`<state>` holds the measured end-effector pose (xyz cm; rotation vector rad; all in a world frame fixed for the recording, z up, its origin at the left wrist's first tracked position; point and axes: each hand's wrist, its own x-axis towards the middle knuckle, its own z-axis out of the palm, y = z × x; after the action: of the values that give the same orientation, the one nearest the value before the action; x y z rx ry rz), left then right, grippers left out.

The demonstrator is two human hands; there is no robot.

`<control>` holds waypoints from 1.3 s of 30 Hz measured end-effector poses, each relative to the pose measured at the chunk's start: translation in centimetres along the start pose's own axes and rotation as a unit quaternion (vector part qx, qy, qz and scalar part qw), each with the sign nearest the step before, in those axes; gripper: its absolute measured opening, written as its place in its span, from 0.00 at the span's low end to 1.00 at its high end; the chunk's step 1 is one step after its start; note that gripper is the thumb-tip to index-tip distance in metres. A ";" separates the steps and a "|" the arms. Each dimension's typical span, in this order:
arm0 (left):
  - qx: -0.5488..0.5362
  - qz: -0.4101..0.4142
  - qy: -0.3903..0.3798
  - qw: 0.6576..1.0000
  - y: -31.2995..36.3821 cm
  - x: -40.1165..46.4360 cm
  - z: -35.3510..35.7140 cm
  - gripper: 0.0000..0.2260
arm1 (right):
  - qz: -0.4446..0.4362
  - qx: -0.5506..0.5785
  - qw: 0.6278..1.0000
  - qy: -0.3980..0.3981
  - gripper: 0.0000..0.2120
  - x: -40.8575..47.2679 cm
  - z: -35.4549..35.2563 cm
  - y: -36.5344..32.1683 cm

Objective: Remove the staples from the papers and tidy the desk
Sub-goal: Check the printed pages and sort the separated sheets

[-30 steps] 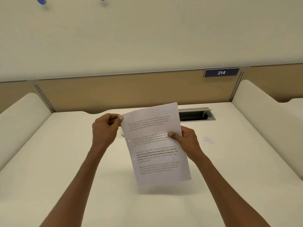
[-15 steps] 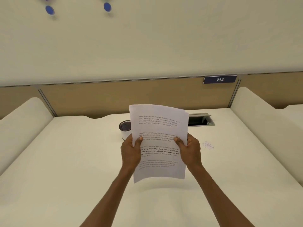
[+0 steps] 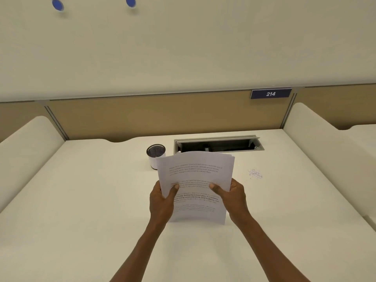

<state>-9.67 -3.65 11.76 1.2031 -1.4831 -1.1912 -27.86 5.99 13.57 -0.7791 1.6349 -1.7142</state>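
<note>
Head view of a cream desk [image 3: 81,210] enclosed by a tan back panel [image 3: 142,117] and rounded side dividers. Far left, top: two blue round pins [image 3: 57,4] on the pale wall above the panel. Left of centre, toward the back of the desk: a cylindrical pen cup [image 3: 155,155] with a dark mesh top and a white body, standing upright, its right side partly hidden behind the papers' upper left corner. Centre: the left hand [image 3: 161,202] grips the left edge of a stack of papers [image 3: 195,180], thumb laid across the printed front and fingers curled behind. The papers (several sheets, to judge from the stepped edges at the upper right corner) stand nearly upright with their bottom edge at or just above the desk surface; whether it touches cannot be told. The top edge bows away from the viewer. The right hand [image 3: 234,197] grips the right edge in the same manner, thumb on the front and fingers behind. Behind the papers: an open rectangular cable recess [image 3: 218,143] set into the desk. Right of the papers, lying apart from them on the desk: a small scatter of loose staples [image 3: 255,173]. Upper right: a dark number plate [image 3: 270,93] reading 214 on the panel.
</note>
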 end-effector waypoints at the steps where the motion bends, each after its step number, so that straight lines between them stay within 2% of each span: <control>1: 0.006 -0.003 -0.001 1.000 -0.4 -0.2 0.0 0.11 | 0.010 0.005 1.000 0.000 0.11 -0.2 0.0 0.4; 5: 0.009 0.002 -0.010 1.000 -0.5 -0.1 0.2 0.10 | 0.022 0.001 1.000 0.013 0.10 -0.1 0.4 0.4; 11: 0.014 0.015 -0.031 0.999 0.0 -0.1 0.1 0.18 | 0.010 -0.001 1.000 -0.007 0.11 0.4 -0.5 0.1; 14: 0.037 -0.005 -0.051 0.998 -1.3 -0.9 0.5 0.14 | 0.040 -0.023 0.999 -0.021 0.14 0.1 -0.6 1.9; 16: 0.043 -0.016 -0.037 0.998 -2.0 -1.2 0.8 0.10 | 0.045 -0.025 0.998 -0.018 0.14 -0.1 -0.6 2.6; 20: 0.037 -0.026 -0.030 0.999 -1.4 -1.0 0.9 0.07 | 0.021 -0.044 0.999 -0.005 0.12 0.4 -1.0 1.6; 25: -0.049 -0.032 -0.038 0.998 0.2 -0.4 0.5 0.08 | 0.008 -0.071 0.996 0.045 0.15 1.6 -2.1 0.8; 29: -0.139 -0.052 -0.032 0.988 1.6 -0.4 0.9 0.10 | 0.035 -0.006 0.997 0.072 0.16 1.6 -2.7 0.3; 31: -0.180 -0.069 -0.033 0.981 2.0 -0.5 1.2 0.11 | 0.066 0.092 0.992 0.052 0.22 1.4 -2.7 0.5; 33: -0.213 -0.086 -0.035 0.973 2.1 -0.5 1.7 0.11 | 0.112 0.222 0.968 0.034 0.29 1.2 -2.4 0.7; 36: -0.253 -0.123 -0.025 0.959 2.3 -0.5 2.2 0.12 | 0.154 0.321 0.934 0.031 0.25 1.1 -1.7 0.5; 39: -0.278 -0.190 0.003 0.942 2.2 -0.3 2.3 0.05 | 0.132 0.375 0.917 -0.022 0.19 0.8 -0.6 0.1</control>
<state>-12.21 -2.81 13.48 1.1097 -0.8249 -1.7183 -28.85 5.73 13.46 -0.2054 0.8637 -1.8899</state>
